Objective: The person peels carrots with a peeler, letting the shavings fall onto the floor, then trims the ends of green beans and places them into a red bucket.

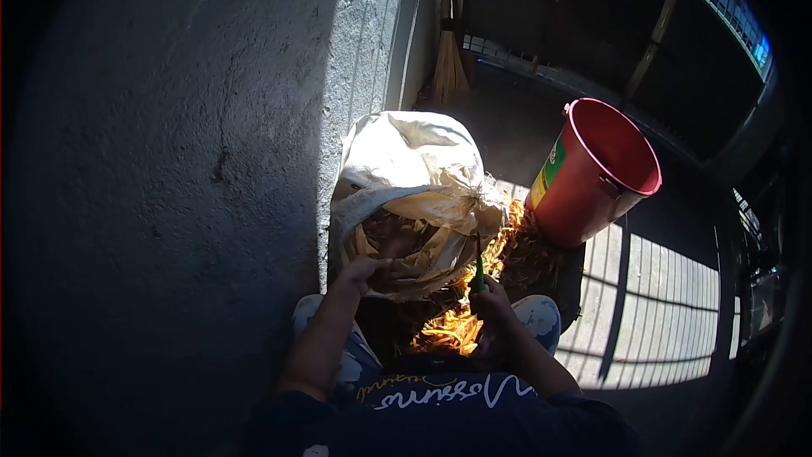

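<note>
A white woven sack [410, 144] leans against the wall with its mouth towards me, and brownish strips show in its shaded inside. My left hand [369, 272] is at the near rim of the sack's mouth, fingers stretched out over the opening. I see nothing held in it. My right hand [492, 303] is closed around the green handle of a knife [480, 275], whose thin dark blade points up beside the sack's right edge. Orange-yellow peelings [452, 330] lie heaped between my legs and along the sack's right side.
A red bucket [562, 195] stands tilted in view to the right of the sack, amid peelings. The rough grey wall [211, 161] rises close on my left. A broom [450, 68] leans in the far corner, near a dark gate [567, 25]. Barred sunlight falls on the floor [660, 313].
</note>
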{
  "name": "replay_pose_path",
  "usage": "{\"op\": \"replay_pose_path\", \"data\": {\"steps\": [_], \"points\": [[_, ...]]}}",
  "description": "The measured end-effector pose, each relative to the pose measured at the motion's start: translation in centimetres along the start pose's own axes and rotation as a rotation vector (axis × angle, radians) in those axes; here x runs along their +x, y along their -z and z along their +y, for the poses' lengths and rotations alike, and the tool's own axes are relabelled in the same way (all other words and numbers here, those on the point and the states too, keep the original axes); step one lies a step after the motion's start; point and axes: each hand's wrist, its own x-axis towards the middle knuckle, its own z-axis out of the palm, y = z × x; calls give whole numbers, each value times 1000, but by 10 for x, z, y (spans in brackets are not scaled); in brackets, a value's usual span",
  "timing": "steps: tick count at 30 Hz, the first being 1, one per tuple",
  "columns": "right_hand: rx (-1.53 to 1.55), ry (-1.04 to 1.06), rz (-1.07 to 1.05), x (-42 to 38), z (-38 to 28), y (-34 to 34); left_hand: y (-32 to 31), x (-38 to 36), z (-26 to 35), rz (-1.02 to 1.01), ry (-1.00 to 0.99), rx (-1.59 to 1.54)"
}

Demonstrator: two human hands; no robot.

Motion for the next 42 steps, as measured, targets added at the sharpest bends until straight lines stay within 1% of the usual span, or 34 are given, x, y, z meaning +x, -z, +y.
{"op": "replay_pose_path", "data": {"steps": [1, 2, 4, 5, 6, 7, 8, 10, 11, 12, 13, 14, 16, 17, 18, 20, 21, 23, 24, 26, 27, 28, 29, 30, 32, 34, 36, 39, 41, 42], "points": [[19, -16, -35, -11, -16, -12, -9, -35, -15, -115, -52, 9], [38, -36, -68, -18, -25, -22, -19, -63, -27, -113, -48, 18], [63, -13, -159, -19, -19, -28, -39, -100, -54, -402, -251, 107], [60, -71, -157, -19, -15, -29, -44, -104, -63, -399, -241, 106], [56, -131, -157, -21, -13, -31, -49, -106, -70, -404, -310, 247], [59, -91, -152, -31, -22, -39, -55, -111, -73, -406, -380, 389], [64, -49, -148, -43, -35, -47, -60, -117, -73, -401, -374, 389], [7, -37, -133, -55, -45, -53, -80, -133, -58, -402, -553, 581], [-204, 89, -109, -58, -43, -57, -93, -136, -54, -406, -552, 579], [-414, 214, -83, -62, -38, -61, -107, -137, -52, -273, -606, 687], [-560, 266, -41, -63, -31, -67, -117, -138, -51, -139, -658, 795], [-558, 267, -35, -66, -27, -68, -120, -135, -53, -145, -658, 799], [-180, 270, 3, -74, -39, -71, -119, -117, -60, -10, -656, 753], [-209, 290, 70, -78, -53, -66, -114, -113, -66, 1, -733, 598], [-240, 391, 114, -77, -55, -55, -110, -112, -68, 1, -743, 601], [-378, 330, -1, -74, -59, -30, -100, -116, -70, 198, -892, 693], [-376, 329, -4, -79, -63, -32, -98, -123, -67, 218, -885, 733], [-881, 478, -384, -92, -70, -41, -97, -126, -66, 233, -866, 764], [-829, 518, -401, -97, -60, -51, -97, -129, -64, 244, -849, 793], [-977, 349, -412, -88, -47, -57, -103, -137, -64, 286, -863, 836], [-974, 350, -416, -84, -41, -57, -106, -141, -65, 321, -872, 877], [-896, 374, -404, -80, -35, -58, -106, -143, -66, 323, -869, 881], [-816, 398, -391, -78, -29, -57, -107, -145, -67, 281, -901, 840], [-812, 398, -393, -79, -30, -58, -107, -147, -67, 239, -933, 798], [-816, 323, -444, -82, -36, -60, -107, -149, -67, 251, -919, 818], [-813, 303, -437, -81, -37, -60, -108, -151, -66, 263, -907, 833], [-810, 280, -430, -79, -36, -59, -108, -151, -65, 330, -908, 904], [-808, 290, -423, -79, -33, -59, -109, -152, -64, 300, -892, 863], [-778, 382, -396, -86, -39, -64, -111, -155, -63, 309, -862, 868], [-777, 382, -395, -86, -38, -65, -114, -159, -61, 319, -834, 872]]}}
